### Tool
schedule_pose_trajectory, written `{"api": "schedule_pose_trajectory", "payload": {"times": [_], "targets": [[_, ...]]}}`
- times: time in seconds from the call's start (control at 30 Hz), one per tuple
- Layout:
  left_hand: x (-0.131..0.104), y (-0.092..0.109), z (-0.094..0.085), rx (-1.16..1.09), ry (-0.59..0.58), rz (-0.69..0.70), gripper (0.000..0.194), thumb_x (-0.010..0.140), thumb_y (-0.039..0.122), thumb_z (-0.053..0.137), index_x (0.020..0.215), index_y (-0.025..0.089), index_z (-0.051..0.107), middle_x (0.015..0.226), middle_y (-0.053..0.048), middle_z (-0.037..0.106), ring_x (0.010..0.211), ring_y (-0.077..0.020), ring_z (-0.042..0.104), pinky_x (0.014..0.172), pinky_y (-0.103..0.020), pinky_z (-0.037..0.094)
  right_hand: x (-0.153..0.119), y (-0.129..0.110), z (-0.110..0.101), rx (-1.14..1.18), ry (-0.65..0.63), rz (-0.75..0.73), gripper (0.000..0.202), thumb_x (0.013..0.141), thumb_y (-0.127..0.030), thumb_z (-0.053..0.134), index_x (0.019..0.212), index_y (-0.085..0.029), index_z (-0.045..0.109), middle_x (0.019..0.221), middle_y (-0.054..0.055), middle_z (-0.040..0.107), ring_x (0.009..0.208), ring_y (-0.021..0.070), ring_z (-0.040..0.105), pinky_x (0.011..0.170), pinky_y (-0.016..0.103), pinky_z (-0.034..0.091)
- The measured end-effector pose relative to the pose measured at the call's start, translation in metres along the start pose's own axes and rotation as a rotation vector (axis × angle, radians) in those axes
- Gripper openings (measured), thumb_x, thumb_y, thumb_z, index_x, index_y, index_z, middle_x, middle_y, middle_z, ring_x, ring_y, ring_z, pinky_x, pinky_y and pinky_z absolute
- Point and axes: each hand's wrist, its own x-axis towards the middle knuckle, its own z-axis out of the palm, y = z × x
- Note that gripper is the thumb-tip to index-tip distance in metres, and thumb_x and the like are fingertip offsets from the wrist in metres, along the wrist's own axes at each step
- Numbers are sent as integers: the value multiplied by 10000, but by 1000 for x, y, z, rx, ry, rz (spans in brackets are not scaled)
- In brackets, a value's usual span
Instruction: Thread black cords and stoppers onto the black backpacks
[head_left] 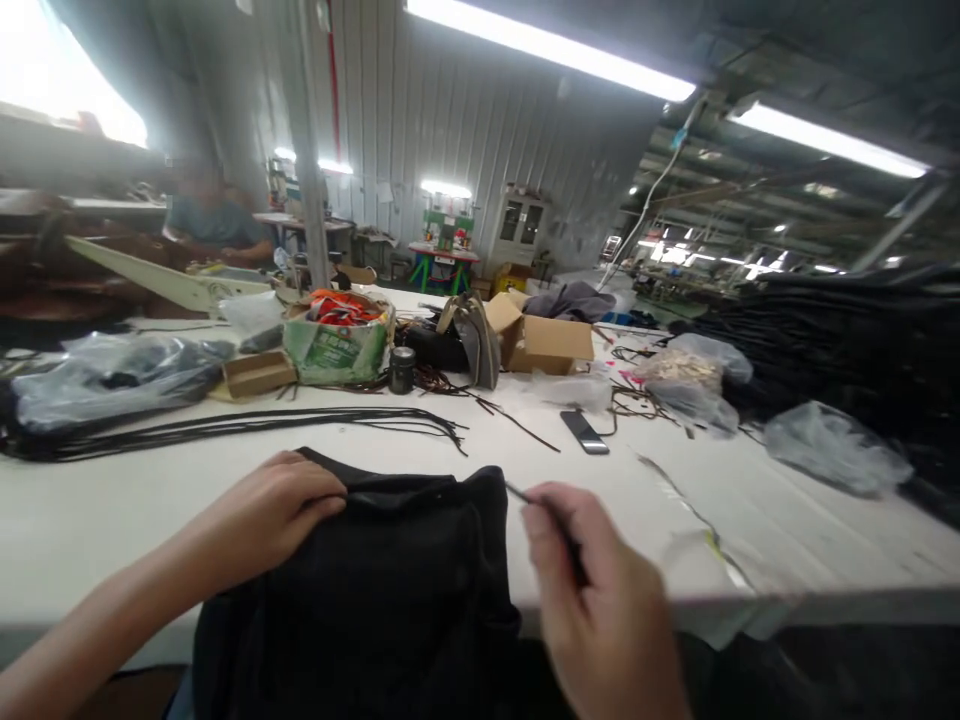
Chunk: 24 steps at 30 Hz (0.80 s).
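Note:
A black fabric piece (pixel 390 580) hangs over the near edge of the white table (pixel 420 440), its upper edge spread wide. My left hand (pixel 289 505) pinches that upper edge at its left corner. To the right of the fabric, my right hand (pixel 592 590) is closed round a thin dark tool (pixel 555 520), whose tip points left at the fabric's upper right corner. Most of the tool is hidden in my fingers, so its kind is unclear.
Black cords (pixel 300 425) lie behind the fabric. Farther back are a green bag (pixel 337 350), a dark jar (pixel 402 370), a cardboard box (pixel 551 343) and a phone (pixel 584 432). Dark fabric (pixel 847 350) is piled at right. Another person (pixel 217 225) sits at back left.

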Motion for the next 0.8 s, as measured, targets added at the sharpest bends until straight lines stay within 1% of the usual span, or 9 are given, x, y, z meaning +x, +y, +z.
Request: {"api": "schedule_pose_trajectory", "payload": {"times": [0.07,0.13,0.17,0.23,0.33,0.5,0.63,0.8], "targets": [[-2,-4,2,-9,-31,-29,268,1079,412,613,1068,286,849,1074,-10,842,1026,-247,745,1040,-414,443,-16,-16,41,73,-125,-81,142,1134,-276,550,1180,-247,682,945,2,786,783,180,791,701,259,548],[-5,-8,3,-35,-52,-44,277,1077,394,597,1039,274,843,1060,-13,839,1023,-250,739,1102,-434,392,-31,-23,78,84,-200,-113,153,1098,-221,530,1157,-245,669,920,-8,778,782,195,803,687,288,514],[-6,-9,3,-54,-43,-60,291,1078,384,582,1016,269,842,1031,-17,836,1010,-252,732,1103,-435,385,-37,-24,93,70,-218,-119,159,1078,-209,526,1136,-243,670,895,-12,770,765,203,801,671,305,488],[-6,-10,5,-92,5,-118,312,1072,386,569,990,264,844,993,-31,831,1003,-264,713,1062,-423,405,-44,-24,115,26,-236,-122,167,1040,-194,521,1077,-239,678,844,-15,753,720,212,788,642,327,431],[0,-6,7,-156,63,-214,290,1038,366,587,1015,265,858,1012,-41,838,1005,-271,702,987,-397,435,-45,-26,136,-30,-229,-121,164,994,-177,526,992,-230,681,794,-13,740,665,209,763,618,344,363],[9,-4,5,-299,58,-250,255,981,317,605,926,237,841,950,-47,833,947,-252,724,923,-361,453,-38,-32,163,-76,-212,-96,156,939,-149,563,949,-222,700,772,-9,760,648,213,756,624,355,328],[5,-6,4,-342,65,-257,237,978,325,623,908,233,830,933,-36,826,935,-236,721,914,-344,451,-35,-37,181,-81,-232,-78,160,945,-146,590,966,-227,726,776,-8,772,657,217,756,626,350,315],[-4,-7,4,-328,65,-267,228,989,328,634,893,233,817,935,-45,809,953,-249,684,915,-362,431,-34,-41,194,-83,-222,-88,139,975,-158,585,935,-219,703,737,-5,747,630,226,744,623,347,324]]}}
